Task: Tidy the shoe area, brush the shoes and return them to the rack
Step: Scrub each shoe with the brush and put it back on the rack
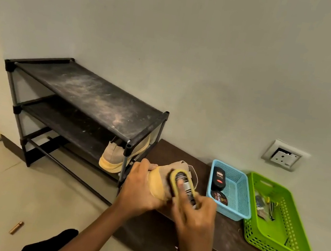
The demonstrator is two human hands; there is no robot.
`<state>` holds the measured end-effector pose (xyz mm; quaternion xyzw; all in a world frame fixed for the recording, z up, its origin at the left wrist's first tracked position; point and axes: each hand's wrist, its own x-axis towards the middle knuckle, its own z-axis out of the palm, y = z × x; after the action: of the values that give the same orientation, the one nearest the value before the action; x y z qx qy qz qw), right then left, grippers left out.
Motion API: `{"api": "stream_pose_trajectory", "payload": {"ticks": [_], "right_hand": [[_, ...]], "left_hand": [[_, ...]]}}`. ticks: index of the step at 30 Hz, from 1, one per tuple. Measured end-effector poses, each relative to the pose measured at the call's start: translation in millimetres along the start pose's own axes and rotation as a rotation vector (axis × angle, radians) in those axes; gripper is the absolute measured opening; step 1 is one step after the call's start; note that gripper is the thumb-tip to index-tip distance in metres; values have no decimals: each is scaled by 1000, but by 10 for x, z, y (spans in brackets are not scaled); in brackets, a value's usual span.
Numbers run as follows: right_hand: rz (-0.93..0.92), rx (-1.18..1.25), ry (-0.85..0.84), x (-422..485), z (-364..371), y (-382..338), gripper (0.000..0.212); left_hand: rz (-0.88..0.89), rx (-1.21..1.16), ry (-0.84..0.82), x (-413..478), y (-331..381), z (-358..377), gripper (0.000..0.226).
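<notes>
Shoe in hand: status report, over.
Left hand grips tan shoe. Right hand holds shoe brush against it. Matching shoe in shoe rack, right end; nothing blocking.

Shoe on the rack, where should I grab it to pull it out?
Grip the shoe by its near end, likely the heel, from the front of the rack: that end overhangs the shelf edge, the rest lies under the top shelf.

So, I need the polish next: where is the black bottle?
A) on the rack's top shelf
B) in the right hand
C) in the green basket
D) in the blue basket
D: the black bottle lies inside the blue basket, next to a round tin; the right hand grips the brush.
</notes>
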<state>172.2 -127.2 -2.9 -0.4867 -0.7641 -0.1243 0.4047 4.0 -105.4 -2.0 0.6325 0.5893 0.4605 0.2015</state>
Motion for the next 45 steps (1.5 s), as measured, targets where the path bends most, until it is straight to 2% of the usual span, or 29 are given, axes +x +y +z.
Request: {"api": "stream_pose_trajectory", "payload": {"ticks": [2, 6, 10, 13, 14, 17, 18, 21, 22, 25, 27, 29, 32, 33, 36, 37, 40, 41, 43, 45], "right_hand": [[164, 36, 55, 66, -25, 39, 43], [-111, 73, -63, -64, 124, -190, 40], [169, 97, 32, 104, 68, 26, 44], [-75, 143, -34, -11, 139, -123, 42], [-100, 133, -56, -32, 165, -115, 43], [153, 107, -23, 91, 125, 117, 46], [181, 123, -21, 86, 108, 124, 46], [9, 162, -80, 11, 140, -36, 46], [23, 136, -88, -5, 165, 1, 46], [245, 137, -57, 15, 155, 143, 47], [179, 251, -83, -7, 177, 1, 47], [109, 238, -108, -69, 243, -77, 47], [374, 176, -36, -29, 271, 168, 44], [403, 205, -33, -35, 267, 187, 45], [186, 282, -98, -77, 256, -55, 47], [195, 260, -89, -95, 269, -37, 47], [455, 172, -10, -82, 293, 199, 45], [463, 205, -10, -97, 294, 164, 44], [333, 324, -75, -122, 268, -74, 48], [297, 298, -69, -159, 278, -65, 46]], "left_hand": [[-18, -7, -21, -8, -3, -18, 86], [-90, -62, 16, -6, -59, 1, 70], [-171, -58, -9, -13, -95, -42, 85], [-230, -105, -1, -2, -109, -62, 77], [-248, -112, 0, 4, -114, -82, 75], [-281, -98, -44, 12, -102, -139, 79], [-300, -104, -61, 17, -91, -143, 78], [-405, -194, -78, 44, -105, -161, 72], [-435, -215, -85, 49, -110, -166, 70], [-488, -231, -87, 41, -109, -156, 66], [-521, -257, -93, 47, -103, -126, 62], [-567, -305, -91, 55, -120, -109, 60], [-604, -327, -80, 42, -120, -131, 64], [-606, -320, -83, 35, -109, -139, 64], [-614, -353, -73, 17, -132, -129, 63], [-611, -364, -70, 12, -129, -133, 63], [-609, -348, -63, -4, -95, -155, 62], [-613, -344, -60, -3, -82, -156, 62], [-624, -385, -33, -1, -89, -142, 62], [-610, -383, -6, -3, -88, -150, 64]]}}
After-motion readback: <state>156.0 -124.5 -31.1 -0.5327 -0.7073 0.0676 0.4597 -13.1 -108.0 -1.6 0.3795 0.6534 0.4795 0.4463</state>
